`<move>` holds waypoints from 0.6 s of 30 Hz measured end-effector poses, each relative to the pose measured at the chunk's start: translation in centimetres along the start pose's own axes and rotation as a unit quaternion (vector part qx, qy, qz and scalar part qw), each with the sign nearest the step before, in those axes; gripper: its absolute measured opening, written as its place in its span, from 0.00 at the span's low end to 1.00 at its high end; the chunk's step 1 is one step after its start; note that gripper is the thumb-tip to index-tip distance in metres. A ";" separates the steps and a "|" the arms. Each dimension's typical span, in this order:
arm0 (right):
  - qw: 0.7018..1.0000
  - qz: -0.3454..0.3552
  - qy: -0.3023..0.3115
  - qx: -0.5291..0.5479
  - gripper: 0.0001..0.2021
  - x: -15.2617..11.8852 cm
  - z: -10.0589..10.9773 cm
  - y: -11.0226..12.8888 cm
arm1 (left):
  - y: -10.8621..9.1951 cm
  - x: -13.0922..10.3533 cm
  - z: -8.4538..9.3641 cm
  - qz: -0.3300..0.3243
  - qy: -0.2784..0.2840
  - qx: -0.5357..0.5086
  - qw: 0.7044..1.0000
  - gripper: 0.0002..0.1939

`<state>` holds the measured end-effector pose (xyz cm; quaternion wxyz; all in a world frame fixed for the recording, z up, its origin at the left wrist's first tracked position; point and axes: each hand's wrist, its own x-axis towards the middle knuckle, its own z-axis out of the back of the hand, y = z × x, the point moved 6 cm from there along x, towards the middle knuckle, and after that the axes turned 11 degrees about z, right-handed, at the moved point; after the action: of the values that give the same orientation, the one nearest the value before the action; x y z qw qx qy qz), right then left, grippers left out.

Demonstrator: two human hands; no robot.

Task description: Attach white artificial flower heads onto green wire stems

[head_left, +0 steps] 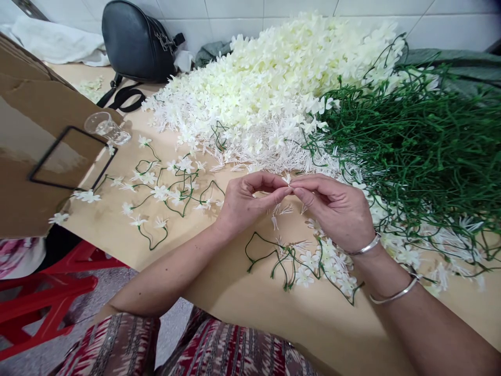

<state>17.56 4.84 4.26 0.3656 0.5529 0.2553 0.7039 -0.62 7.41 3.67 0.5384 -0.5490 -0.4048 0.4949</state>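
Observation:
My left hand [248, 198] and my right hand [338, 206] meet over the table, thumbs and forefingers pinched together. Between the fingertips shows a small white artificial flower piece [287, 179], mostly covered, perhaps a stamen tuft. Just below my hands, several green plastic stems [289, 261] lie by loose white petals [332, 266] and thin white stamens. To the left are small white flowers assembled on green stems [161, 193]. Behind my hands rises a big heap of cream-white petals [297, 68], with white stamens [262, 146] along its front.
A large bundle of green stems [415, 141] fills the right side. At the left stand a cardboard box [35, 115], a tipped clear plastic cup [107, 128] and a black bag [136, 44]. Red plastic stools [50, 297] are below the table's left edge. A tiled wall [235, 18] closes the back.

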 end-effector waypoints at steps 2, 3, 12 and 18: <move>1.000 0.000 0.000 -0.004 0.06 0.0 0.0 0.0 | 0.0 0.0 0.0 -0.003 -0.001 0.004 1.000 0.20; 1.000 -0.002 0.000 -0.005 0.06 0.0 0.0 0.0 | 0.0 0.0 0.0 -0.003 -0.001 0.008 1.000 0.20; 0.998 -0.041 -0.042 0.019 0.04 -0.3 -0.4 -0.2 | -0.6 -0.4 -0.6 -0.039 0.002 0.030 0.999 0.19; 0.995 -0.049 -0.081 -0.024 0.04 -0.4 0.4 -0.9 | -0.3 0.0 -1.1 -0.002 0.027 -0.020 0.999 0.20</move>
<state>18.19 5.07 3.42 0.4321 0.5859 0.2353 0.6439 0.46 7.27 3.92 0.5384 -0.5724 -0.4011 0.4707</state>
